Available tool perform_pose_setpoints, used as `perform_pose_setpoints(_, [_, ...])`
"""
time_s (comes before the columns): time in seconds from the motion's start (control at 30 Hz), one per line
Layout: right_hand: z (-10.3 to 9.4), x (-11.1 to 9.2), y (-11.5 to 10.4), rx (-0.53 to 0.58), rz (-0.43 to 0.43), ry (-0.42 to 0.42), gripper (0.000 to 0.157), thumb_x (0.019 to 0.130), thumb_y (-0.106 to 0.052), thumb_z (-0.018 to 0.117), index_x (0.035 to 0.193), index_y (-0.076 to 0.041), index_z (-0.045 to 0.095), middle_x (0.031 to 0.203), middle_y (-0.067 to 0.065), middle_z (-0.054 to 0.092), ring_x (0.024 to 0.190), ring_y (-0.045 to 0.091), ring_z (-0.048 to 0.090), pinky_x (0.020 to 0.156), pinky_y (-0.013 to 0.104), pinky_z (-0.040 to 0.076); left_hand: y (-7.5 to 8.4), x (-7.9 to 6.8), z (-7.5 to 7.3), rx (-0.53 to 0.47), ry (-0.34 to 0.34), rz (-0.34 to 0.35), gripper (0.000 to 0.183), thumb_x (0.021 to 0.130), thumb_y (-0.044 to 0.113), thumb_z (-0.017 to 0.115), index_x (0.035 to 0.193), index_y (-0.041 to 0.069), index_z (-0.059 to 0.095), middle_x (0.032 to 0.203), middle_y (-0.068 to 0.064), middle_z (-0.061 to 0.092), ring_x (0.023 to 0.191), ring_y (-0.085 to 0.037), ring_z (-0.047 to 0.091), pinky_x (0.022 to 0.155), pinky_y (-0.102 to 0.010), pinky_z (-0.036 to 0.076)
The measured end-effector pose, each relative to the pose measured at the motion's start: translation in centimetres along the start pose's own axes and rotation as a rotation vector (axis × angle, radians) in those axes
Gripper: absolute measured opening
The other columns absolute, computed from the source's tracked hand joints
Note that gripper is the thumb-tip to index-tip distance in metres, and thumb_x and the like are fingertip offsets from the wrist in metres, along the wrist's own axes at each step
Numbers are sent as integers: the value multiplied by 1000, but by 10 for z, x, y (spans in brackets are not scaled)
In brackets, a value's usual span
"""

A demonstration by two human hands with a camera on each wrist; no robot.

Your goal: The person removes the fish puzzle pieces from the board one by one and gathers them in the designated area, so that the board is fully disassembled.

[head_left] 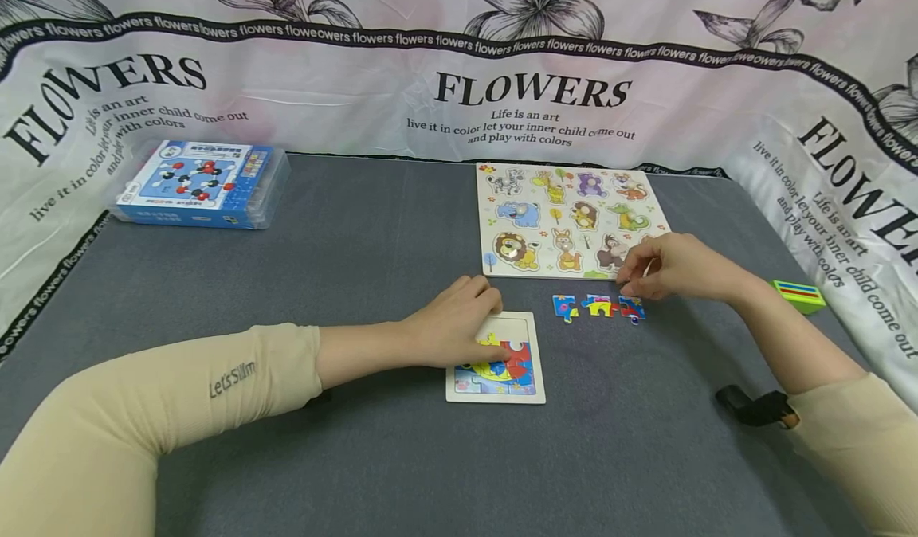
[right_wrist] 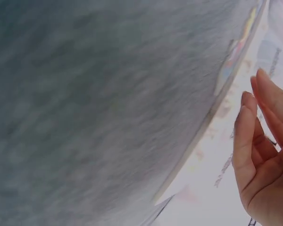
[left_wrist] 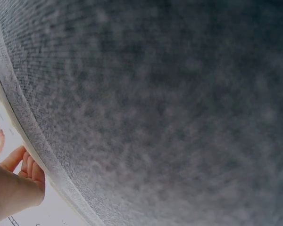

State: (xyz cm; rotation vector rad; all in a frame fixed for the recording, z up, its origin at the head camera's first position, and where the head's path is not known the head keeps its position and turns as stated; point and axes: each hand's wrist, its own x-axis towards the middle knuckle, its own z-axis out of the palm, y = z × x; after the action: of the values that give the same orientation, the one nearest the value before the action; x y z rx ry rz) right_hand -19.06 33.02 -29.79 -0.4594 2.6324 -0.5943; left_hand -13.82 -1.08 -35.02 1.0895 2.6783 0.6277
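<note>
Near the middle of the table [head_left: 344,473], a small framed puzzle [head_left: 495,398] lies flat, its lower part filled with pieces while the upper strip looks bare where the left hand [head_left: 452,326] does not hide it. That hand rests on the frame's left side, thumb stretched over the red section; it seems to steady the puzzle rather than grasp a piece. Off the frame's upper right corner, three loose pieces [head_left: 598,306] stand in a row. The right hand [head_left: 667,266] reaches to the rightmost one, thumb and fingertips close together but gripping nothing visible; whether they touch the piece, I cannot tell. Behind, towards the table's far edge, lies an animal board [head_left: 574,270]; a blue box [head_left: 194,186] sits by the far left corner and a green block [head_left: 798,296] near the right edge. The step in hand appears to be choosing a piece. Next calls for a light pinch, then matching its tabs to the bare strip.
</note>
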Motion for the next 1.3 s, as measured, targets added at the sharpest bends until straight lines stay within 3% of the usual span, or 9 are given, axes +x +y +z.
perform_pose_setpoints(0.2, [3,3,-29,40,-60,52,11,92,-26,70,99,-17,72,83,5,71,70,9,64,66,27,54,-3,-1,-8,-38,-56,29,58,85,48,74,123,7,59,116,-7,55,103,-19,46,89,-30,43])
perform_pose_setpoints(0.53, [32,13,-84,75,-199,93,8,92,-21,70,97,-15,74,86,4,73,70,11,62,63,24,50,-8,-13,-22,-49,-105,80,68,82,45,78,134,7,55,124,-5,53,107,-18,44,90,-30,42])
perform_pose_setpoints(0.9, [63,22,-124,134,-284,30,7,90,-15,72,97,-13,74,89,0,72,65,12,56,57,23,45,-25,-34,-24,-51,-77,76,74,78,46,81,134,7,54,119,-3,51,103,-15,42,86,-27,40])
perform_pose_setpoints(1.3, [94,26,-150,72,-409,-81,11,90,-17,71,100,-14,69,75,-5,66,66,4,56,62,21,49,-29,-36,-16,-67,-69,94,70,78,47,81,132,11,55,117,-1,47,99,-14,39,82,-26,37])
